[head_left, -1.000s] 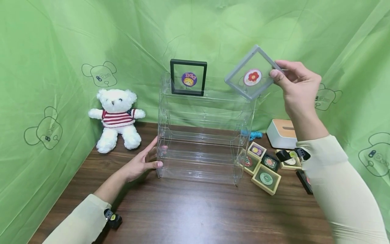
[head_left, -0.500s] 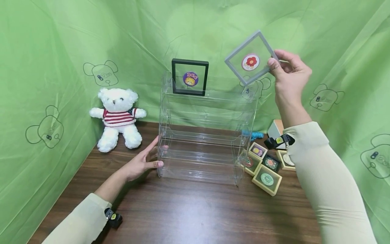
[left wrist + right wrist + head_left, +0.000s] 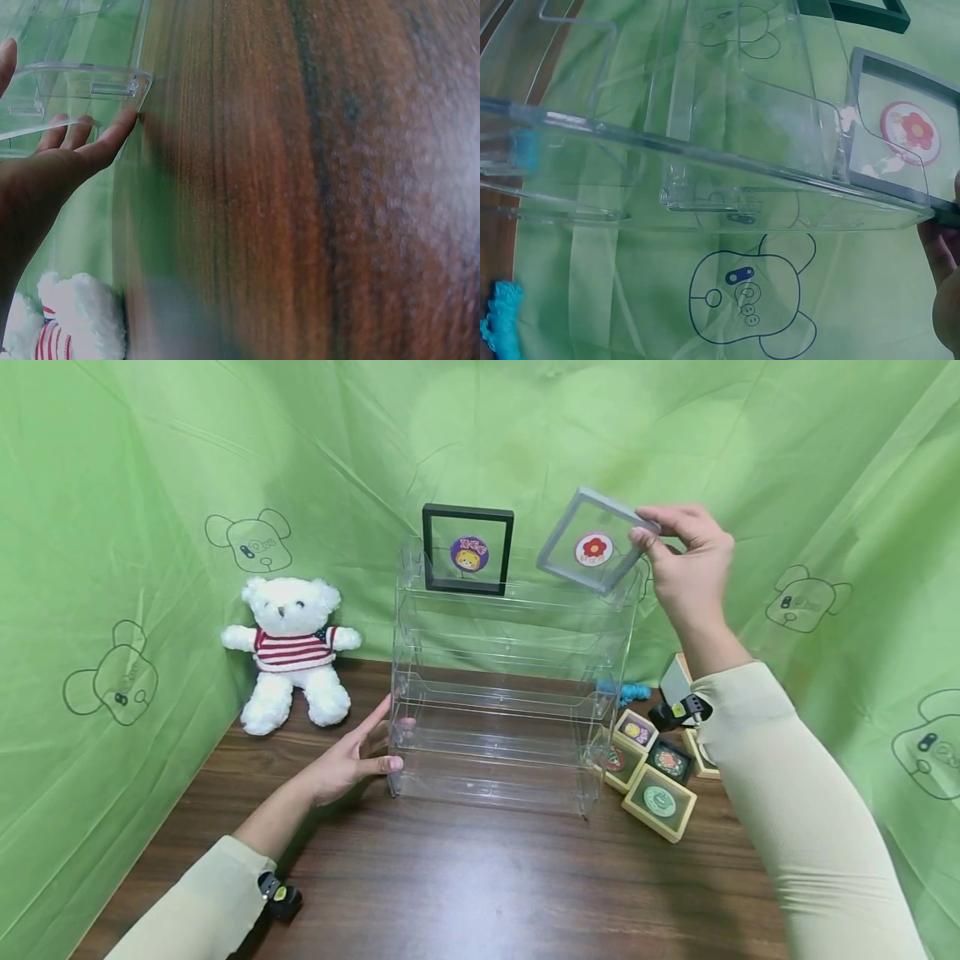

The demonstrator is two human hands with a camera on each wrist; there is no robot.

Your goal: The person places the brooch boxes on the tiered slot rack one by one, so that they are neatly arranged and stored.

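Note:
A clear acrylic tiered display rack (image 3: 495,697) stands upright on the wooden table. My left hand (image 3: 347,767) rests against its left side, thumb at the front edge, fingers mostly straight and spread. In the left wrist view the fingertips (image 3: 129,120) meet the clear panel low down. My right hand (image 3: 693,560) pinches the right corner of a grey square display frame (image 3: 564,531) between thumb and fingers. That frame holds a round red-flower badge (image 3: 593,550) and tilts over the right of the top tier. A black display frame (image 3: 468,512) with a purple bear badge stands upright at the top left.
A white teddy bear (image 3: 288,610) sits left of the rack. Right of it lie several small badge boxes, such as a cream one (image 3: 660,802) and a dark one (image 3: 669,762). Behind are a blue bundle (image 3: 633,692) and a partly hidden white box (image 3: 675,681).
My right hand has moved left with the grey frame, rising and then lowering it toward the top tier; the frame has turned less diagonal. The left hand stays on the rack.

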